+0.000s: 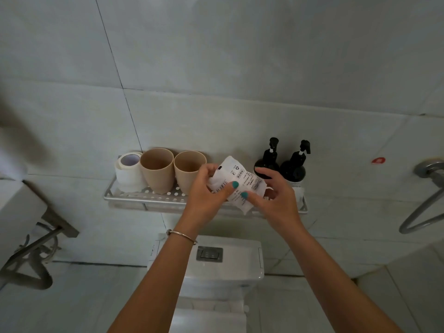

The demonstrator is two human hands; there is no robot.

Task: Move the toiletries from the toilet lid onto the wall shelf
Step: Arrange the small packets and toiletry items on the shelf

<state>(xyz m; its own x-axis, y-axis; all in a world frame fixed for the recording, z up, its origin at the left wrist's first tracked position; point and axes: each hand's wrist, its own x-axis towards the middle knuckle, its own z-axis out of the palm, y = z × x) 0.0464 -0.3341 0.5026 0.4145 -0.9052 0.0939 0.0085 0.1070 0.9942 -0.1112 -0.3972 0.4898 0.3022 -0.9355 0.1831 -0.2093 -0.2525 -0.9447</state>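
Placing step: left hand [206, 188] & right hand [271, 191] both pinch white packet [236, 179] just above wall shelf [144, 199], btwn cups and pump bottles; next, lower into gap, let go.

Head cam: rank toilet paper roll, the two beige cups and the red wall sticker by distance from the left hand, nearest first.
From the left hand:
1. Right beige cup, just left of it.
2. Left beige cup, next along the shelf.
3. Toilet paper roll, at the shelf's left end.
4. Red wall sticker, far right.

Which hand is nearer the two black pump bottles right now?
Right. The right hand sits just in front of the black pump bottles, overlapping them in view. The left hand is further left, by the beige cups.
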